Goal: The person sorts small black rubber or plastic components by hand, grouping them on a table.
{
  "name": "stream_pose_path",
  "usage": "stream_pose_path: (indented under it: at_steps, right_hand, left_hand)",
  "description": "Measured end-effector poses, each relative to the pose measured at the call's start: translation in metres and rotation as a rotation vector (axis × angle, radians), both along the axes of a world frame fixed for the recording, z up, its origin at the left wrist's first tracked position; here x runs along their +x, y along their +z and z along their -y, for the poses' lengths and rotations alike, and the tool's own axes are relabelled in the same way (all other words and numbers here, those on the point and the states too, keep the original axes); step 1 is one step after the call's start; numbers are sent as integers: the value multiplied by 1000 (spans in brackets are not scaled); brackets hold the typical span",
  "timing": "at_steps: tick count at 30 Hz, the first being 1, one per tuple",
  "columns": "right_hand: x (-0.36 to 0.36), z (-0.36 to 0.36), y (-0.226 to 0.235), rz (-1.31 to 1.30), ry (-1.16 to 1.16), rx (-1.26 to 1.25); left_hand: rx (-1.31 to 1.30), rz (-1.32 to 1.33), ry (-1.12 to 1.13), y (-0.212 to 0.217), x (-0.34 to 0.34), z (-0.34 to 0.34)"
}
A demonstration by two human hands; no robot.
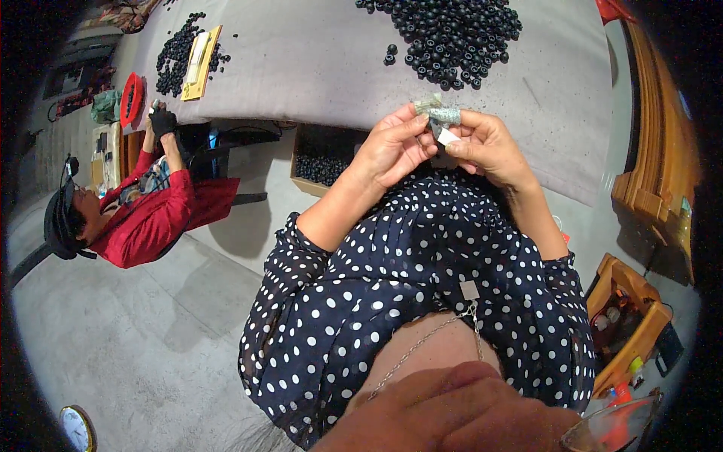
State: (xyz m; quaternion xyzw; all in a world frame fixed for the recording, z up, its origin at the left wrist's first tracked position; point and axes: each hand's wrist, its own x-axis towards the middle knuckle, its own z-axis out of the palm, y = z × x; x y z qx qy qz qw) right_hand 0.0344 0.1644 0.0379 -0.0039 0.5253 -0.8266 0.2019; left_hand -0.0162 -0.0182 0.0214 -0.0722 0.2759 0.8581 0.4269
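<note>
Close together at the table's near edge, both my hands are raised in front of my body. My left hand (393, 148) pinches at a greenish-grey patterned strip (444, 115), its thumb and forefinger closed near the strip's end. The strip lies across or around the forefinger of my right hand (497, 151); which of the two I cannot tell. Between my right thumb and fingers sits a small white piece (447, 137), like paper or tape. Just beyond my hands, a big heap of small round black parts (452, 38) covers the far table.
A grey cloth covers the table (301, 75). Under its edge stands a cardboard box (305, 184) of black parts. At left a co-worker in red (151, 226) sits beside a smaller black pile (175, 60), a yellow board (202, 64) and a red basin (131, 100). Wooden furniture (659, 166) stands right.
</note>
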Motion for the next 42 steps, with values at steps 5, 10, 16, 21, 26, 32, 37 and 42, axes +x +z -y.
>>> stream_pose_path:
  at_steps: [5,10,16,21,26,32,37,42]
  right_hand:
    - [0,-1,-3,-1,13,39]
    - [0,1,-6,23,-15,38]
    - [-1,-1,-15,63,-20,-14]
    - [2,0,-8,17,-18,-23]
    - [4,-2,1,24,-4,-9]
    - [4,-5,-4,21,36,-20]
    - [4,-3,-8,39,25,-37]
    - [2,-4,-8,20,40,-37]
  left_hand:
    - [16,-32,-32,-2,-2,2]
    - [46,-28,-50,-5,-4,4]
    - [16,-30,-72,-6,-5,2]
    - [-17,-51,-60,-1,-5,1]
    - [-59,-69,-60,1,-5,0]
    - [27,-79,-88,-1,-6,2]
    - [40,-71,-105,-4,-6,3]
    - [42,-20,-94,-6,-6,3]
